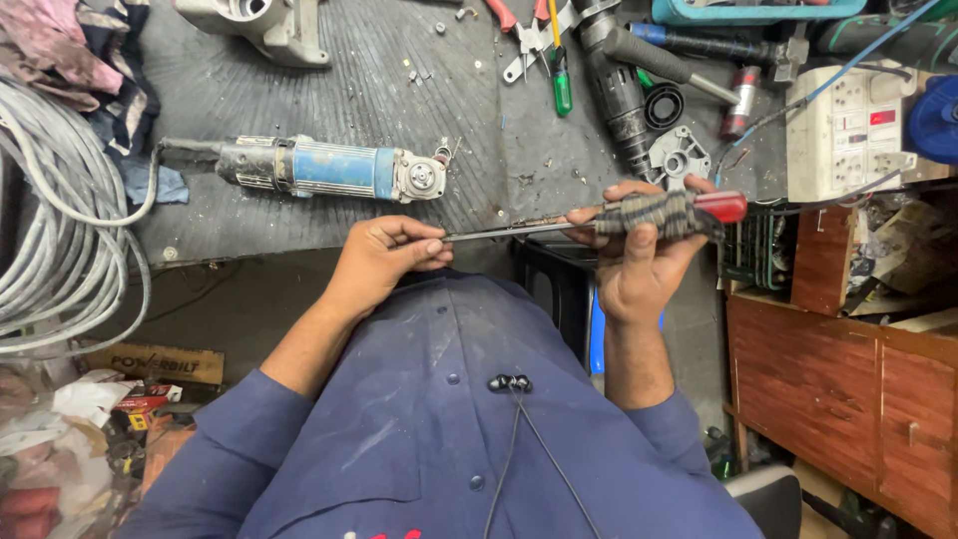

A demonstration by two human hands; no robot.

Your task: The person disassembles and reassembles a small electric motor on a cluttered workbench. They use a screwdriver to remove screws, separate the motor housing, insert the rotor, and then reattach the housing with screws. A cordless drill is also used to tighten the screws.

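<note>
My right hand point(639, 262) grips a screwdriver point(667, 213) by its tape-wrapped handle with a red end, held level in front of my chest. The long metal shaft point(509, 231) points left. My left hand point(384, 255) pinches the shaft's tip between thumb and fingers. Both hands hover at the near edge of a dark rubber-matted bench point(379, 80). A blue and grey angle grinder body point(309, 168) lies on the mat just beyond my left hand, its gear head facing right.
A coil of grey cable point(50, 230) lies at left. Pliers, a green-handled screwdriver point(561, 85), a black drill point(619, 90) and a grey housing point(679, 155) are scattered at the back. A white power strip point(848, 130) and a wooden cabinet point(848, 389) stand at right.
</note>
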